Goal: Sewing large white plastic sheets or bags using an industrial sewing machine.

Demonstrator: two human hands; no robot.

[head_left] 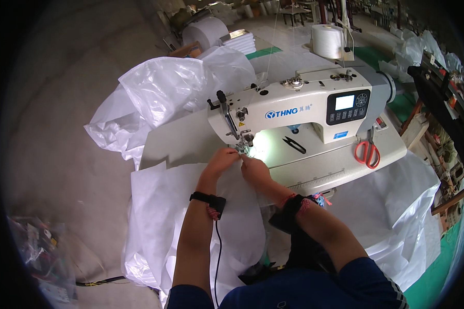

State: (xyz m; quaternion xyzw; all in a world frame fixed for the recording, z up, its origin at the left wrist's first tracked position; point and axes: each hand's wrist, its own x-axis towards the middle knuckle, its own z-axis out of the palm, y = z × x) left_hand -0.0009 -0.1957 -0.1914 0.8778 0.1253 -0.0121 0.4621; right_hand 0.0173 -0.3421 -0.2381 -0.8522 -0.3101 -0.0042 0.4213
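Your bare left hand [222,160] and bare right hand [256,170] meet at the needle end of a white metal sewing machine [299,98].

Your fingers are bent, close together (whether they grip anything, I cannot tell). The thin, glossy white sheet [239,216] spreads just below your hands, toward your body; it looks light, limp and slippery, probably best held by its upper edge, beside your left wrist.
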